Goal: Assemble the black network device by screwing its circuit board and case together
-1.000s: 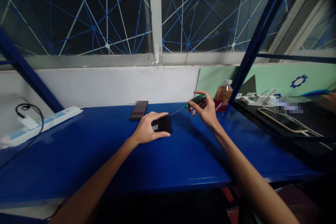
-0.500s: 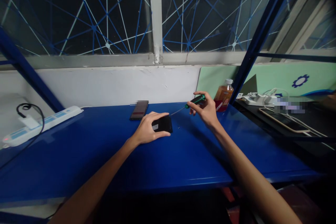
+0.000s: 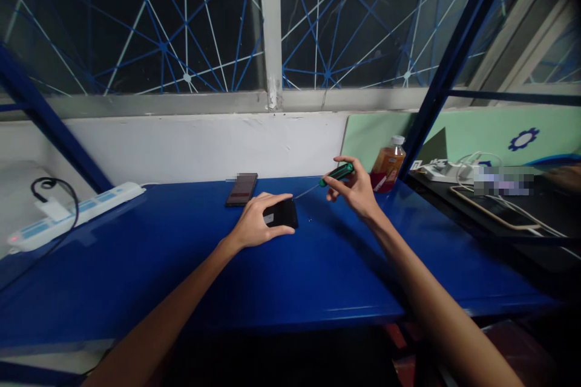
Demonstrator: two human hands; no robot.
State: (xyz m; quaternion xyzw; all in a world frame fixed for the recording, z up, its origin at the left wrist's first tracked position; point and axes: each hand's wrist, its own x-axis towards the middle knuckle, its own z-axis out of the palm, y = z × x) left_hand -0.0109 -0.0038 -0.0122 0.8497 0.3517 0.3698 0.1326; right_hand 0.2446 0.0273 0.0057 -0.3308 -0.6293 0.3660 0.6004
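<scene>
My left hand (image 3: 254, 222) grips a small black box-like device (image 3: 285, 214) on the blue table, thumb along its near side and fingers along its far side. A pale label shows on its top, partly under the hand; its exact kind I cannot tell. My right hand (image 3: 356, 188) is closed on the green-and-black handle of a screwdriver (image 3: 336, 175), held at a slant. Its thin shaft points down left, with the tip at the device's far right corner. Just right of the device lie tiny bits (image 3: 310, 220) that look like screws.
Behind my left hand lies a dark phone (image 3: 242, 189). A white power strip (image 3: 82, 216) with a black cable is on the left. At the back right stands a bottle of reddish drink (image 3: 387, 164). Farther right, a charging phone (image 3: 494, 207) rests on a black surface among white cables.
Both hands, the device and the screwdriver stay almost in place. The whole view has shifted very slightly.
</scene>
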